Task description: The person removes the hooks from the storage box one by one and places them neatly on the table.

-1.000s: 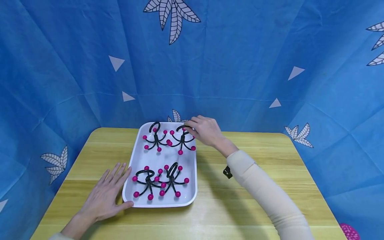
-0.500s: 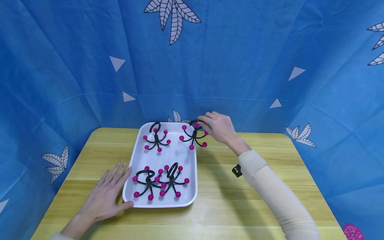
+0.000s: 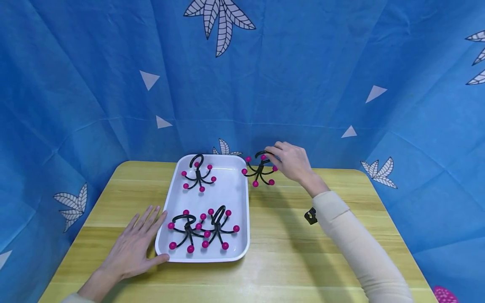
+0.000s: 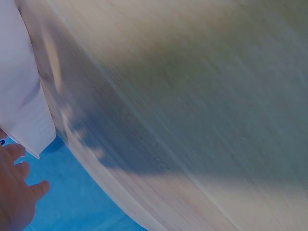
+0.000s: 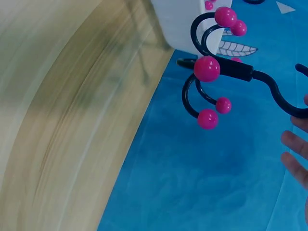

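My right hand [image 3: 289, 160] grips the curved black handle of a claw massager [image 3: 260, 169] whose arms end in pink balls. It hangs just outside the back right corner of a white tray [image 3: 227, 198]. In the right wrist view, the held massager [image 5: 235, 69] is in the air near the table's far edge, with the fingers [image 5: 294, 142] at the right border. Three similar massagers stay in the tray: one at the back left [image 3: 198, 173], two side by side at the front [image 3: 187, 229]. My left hand [image 3: 130, 246] lies with spread, straight fingers against the tray's left side.
The wooden table [image 3: 303, 252] extends right of the tray, with my right arm's shadow across it. A blue curtain [image 3: 295, 75] with leaf prints closes off the back and sides. A small black piece [image 3: 311, 216] shows beside the right sleeve.
My right hand has lifted the back right massager and carried it rightward over the tray's rim to outside it. The left hand and the other massagers have stayed put.
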`<action>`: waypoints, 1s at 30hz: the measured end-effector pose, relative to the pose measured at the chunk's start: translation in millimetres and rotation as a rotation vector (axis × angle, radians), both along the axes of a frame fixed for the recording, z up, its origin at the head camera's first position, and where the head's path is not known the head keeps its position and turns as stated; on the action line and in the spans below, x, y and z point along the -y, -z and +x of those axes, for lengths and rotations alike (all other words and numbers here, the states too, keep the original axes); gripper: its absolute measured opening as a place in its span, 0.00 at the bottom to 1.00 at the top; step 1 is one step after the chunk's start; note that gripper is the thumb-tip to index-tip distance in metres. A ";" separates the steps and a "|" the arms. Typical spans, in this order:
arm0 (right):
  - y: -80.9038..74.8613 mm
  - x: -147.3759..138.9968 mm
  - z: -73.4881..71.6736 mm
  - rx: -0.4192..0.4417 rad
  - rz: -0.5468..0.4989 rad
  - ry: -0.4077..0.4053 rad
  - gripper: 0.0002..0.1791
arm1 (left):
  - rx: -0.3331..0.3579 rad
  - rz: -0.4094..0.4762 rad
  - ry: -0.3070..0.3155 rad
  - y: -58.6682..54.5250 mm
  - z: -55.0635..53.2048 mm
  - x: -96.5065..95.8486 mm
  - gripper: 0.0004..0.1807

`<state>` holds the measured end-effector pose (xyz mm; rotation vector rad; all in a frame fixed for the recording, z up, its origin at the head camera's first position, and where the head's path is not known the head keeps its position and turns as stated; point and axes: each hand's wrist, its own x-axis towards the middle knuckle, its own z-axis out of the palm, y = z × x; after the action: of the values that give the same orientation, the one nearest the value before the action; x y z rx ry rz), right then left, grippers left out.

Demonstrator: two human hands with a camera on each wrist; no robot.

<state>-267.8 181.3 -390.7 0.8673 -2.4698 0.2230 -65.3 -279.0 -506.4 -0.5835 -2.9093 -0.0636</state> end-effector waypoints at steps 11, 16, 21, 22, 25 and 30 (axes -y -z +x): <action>12.6 -17.6 -1.8 0.042 0.042 0.044 0.13 | 0.048 -0.005 -0.021 -1.4 0.7 -0.8 0.65; 22.0 -21.8 -3.8 0.045 0.056 0.042 0.13 | 0.067 0.005 -0.027 -1.6 0.6 -1.5 0.64; 32.4 -24.5 -5.8 0.047 0.065 0.041 0.13 | 0.073 0.006 -0.028 -1.8 0.1 -1.3 0.64; 34.3 -24.9 -6.2 0.048 0.065 0.041 0.13 | 0.073 0.006 -0.027 -1.9 -0.1 -1.3 0.64; 39.4 -25.9 -7.5 0.054 0.067 0.042 0.13 | 0.068 0.009 -0.026 -1.5 -0.5 -1.2 0.64; 44.9 -27.4 -9.1 0.075 0.073 0.047 0.14 | 0.053 0.004 -0.019 -0.8 -0.6 -0.4 0.65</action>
<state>-276.9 208.7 -435.6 0.8439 -2.5794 0.1529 -65.9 -278.7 -505.6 -0.5616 -2.9643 -0.0839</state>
